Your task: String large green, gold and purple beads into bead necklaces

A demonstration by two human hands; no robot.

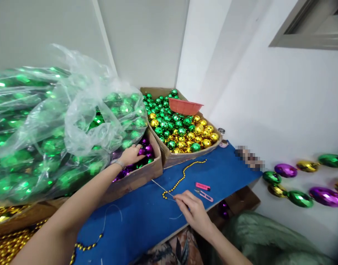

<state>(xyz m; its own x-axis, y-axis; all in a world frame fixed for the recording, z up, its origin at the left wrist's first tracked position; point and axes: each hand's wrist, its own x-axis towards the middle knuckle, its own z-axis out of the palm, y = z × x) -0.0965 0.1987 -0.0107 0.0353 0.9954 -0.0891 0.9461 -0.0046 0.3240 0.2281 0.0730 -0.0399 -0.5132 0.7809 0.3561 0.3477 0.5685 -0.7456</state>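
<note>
My left hand point(131, 155) reaches into a cardboard box point(136, 180) of shiny purple balls point(148, 148), fingers stretched out and apart against them; some fingertips are partly hidden. My right hand point(193, 210) is closed in a pinch on a long thin needle point(161, 187), which points up and left over the blue table cover. A fine thread shows near those fingers. Just beyond the needle lies a strand of small gold beads point(182, 177). Pink thread snips point(204, 195) and a small pink box point(202, 186) rest to the right of it.
A carton point(191, 157) of green and gold balls, with a red basket point(185, 106) on top, stands behind. Clear plastic bags of green balls point(55, 147) crowd the left. Gold bead strands point(14, 239) lie at lower left. A big-bead garland point(300, 198) hangs at right.
</note>
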